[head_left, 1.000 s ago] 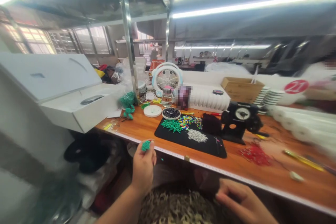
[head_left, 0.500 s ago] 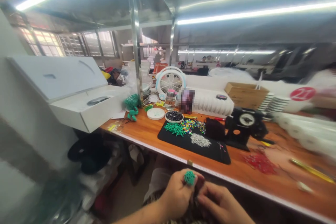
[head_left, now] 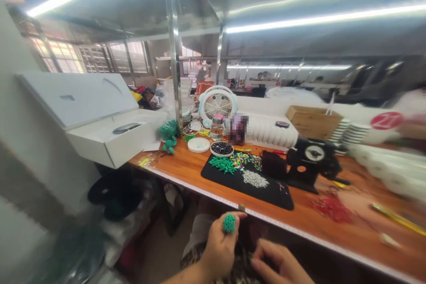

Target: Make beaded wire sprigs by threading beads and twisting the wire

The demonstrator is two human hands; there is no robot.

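Note:
Held below the table's front edge, my left hand (head_left: 220, 242) is closed around a green beaded cluster (head_left: 229, 223), which shows above the thumb and curled fingers. To its right, apart from it, my right hand (head_left: 278, 259) has its fingertips pinched together; whatever they hold, perhaps a thread, is too fine to make out. On the black mat (head_left: 246, 193) ahead lie green elongated beads (head_left: 222, 165), multicoloured beads (head_left: 245, 159), silvery beads (head_left: 254, 179) and a dark bundle (head_left: 273, 164). A dish of black beads (head_left: 222, 148) stands at the mat's back edge.
A black device with a dial (head_left: 313, 155) stands right of the mat, near red strands (head_left: 331, 207). Behind are a fan (head_left: 218, 105), a jar (head_left: 217, 129) and a white lid (head_left: 199, 144). At left, an open white box (head_left: 109, 142) overhangs the table; a metal post (head_left: 175, 53) rises nearby.
My hands have drawn apart. The left one has shifted slightly left with the green beaded cluster; the right one has moved a little lower. The view has shifted slightly.

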